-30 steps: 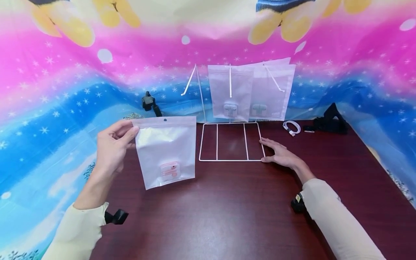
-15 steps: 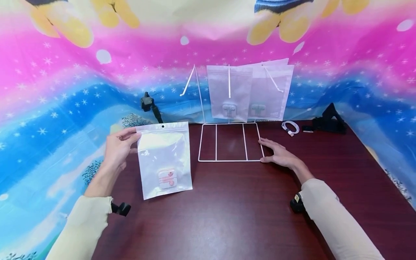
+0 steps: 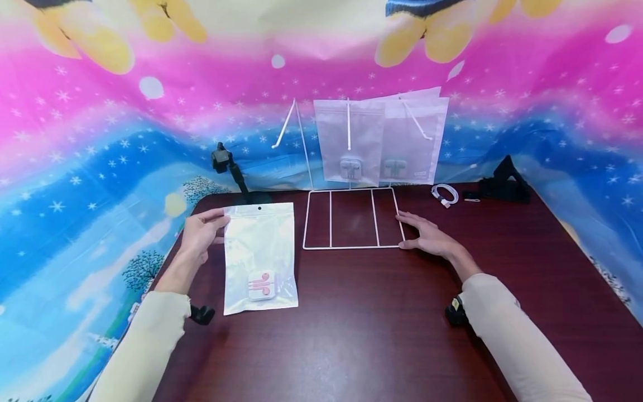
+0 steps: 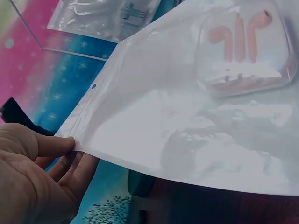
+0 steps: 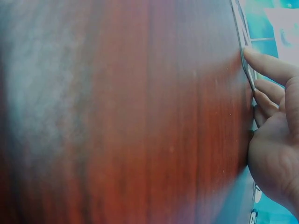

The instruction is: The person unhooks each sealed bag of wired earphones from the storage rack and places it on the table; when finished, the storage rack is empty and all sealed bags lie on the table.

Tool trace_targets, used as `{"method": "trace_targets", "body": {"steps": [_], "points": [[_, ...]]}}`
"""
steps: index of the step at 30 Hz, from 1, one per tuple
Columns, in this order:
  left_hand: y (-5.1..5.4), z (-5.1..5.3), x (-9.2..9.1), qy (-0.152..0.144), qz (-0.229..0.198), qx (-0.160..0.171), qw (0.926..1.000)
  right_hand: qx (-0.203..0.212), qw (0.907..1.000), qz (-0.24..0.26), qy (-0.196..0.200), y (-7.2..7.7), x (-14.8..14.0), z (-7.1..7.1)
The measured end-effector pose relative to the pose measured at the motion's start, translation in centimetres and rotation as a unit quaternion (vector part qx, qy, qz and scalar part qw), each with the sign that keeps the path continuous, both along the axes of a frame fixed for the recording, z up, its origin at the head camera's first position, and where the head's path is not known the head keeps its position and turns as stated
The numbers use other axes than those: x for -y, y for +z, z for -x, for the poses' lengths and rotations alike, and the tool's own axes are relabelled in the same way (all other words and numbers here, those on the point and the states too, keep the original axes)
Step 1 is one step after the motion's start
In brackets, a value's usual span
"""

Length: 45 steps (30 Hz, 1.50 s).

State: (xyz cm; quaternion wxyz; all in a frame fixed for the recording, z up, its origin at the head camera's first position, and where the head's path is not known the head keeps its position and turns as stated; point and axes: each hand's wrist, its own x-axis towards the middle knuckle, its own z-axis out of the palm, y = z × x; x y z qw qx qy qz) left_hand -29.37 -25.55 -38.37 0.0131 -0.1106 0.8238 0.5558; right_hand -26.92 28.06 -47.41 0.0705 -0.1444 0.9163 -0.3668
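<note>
Table point(image 3: 346, 340) is dark red-brown, glossy, bright reflection in the foreground. Back right: white cable point(image 3: 446, 204), coiled; small black item point(image 3: 471, 195) near it, then a bigger angular black object point(image 3: 502, 188), details unclear. Back left: black jointed stand point(image 3: 238, 176), post tilted. Printed backdrop point(image 3: 100, 117) behind: pink and blue bands, white snowflakes, yellow shapes up top.

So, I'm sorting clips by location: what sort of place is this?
Probably a staged tabletop recording spot: a printed backdrop runs behind the table, and a rack on it holds hanging bags.
</note>
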Motion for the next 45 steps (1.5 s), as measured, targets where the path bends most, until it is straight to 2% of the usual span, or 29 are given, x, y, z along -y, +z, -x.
{"method": "trace_targets", "body": {"steps": [7, 22, 30, 35, 45], "points": [[-2.2, 1.3, -0.4, 0.002, 0.008, 0.017, 0.9998, 0.005, 1.0, 0.0, -0.004, 0.0, 0.0, 0.0], [-5.1, 2.4, -1.0, 0.0, 0.049, 0.051, 0.9975, 0.013, 0.9998, -0.012, -0.004, -0.3, 0.0, 0.3], [-6.1, 2.7, -1.1, 0.005, 0.048, 0.062, 0.9969, 0.009, 0.9999, -0.012, -0.006, -0.4, -0.2, 0.3], [-6.5, 2.6, -1.0, -0.002, 0.046, 0.07, 0.9965, 0.005, 0.9999, -0.013, -0.004, -0.4, -0.1, 0.3], [-6.6, 2.7, -0.5, -0.025, 0.035, 0.06, 0.9973, 0.005, 1.0, -0.005, -0.005, -0.2, -0.1, 0.1]]}}
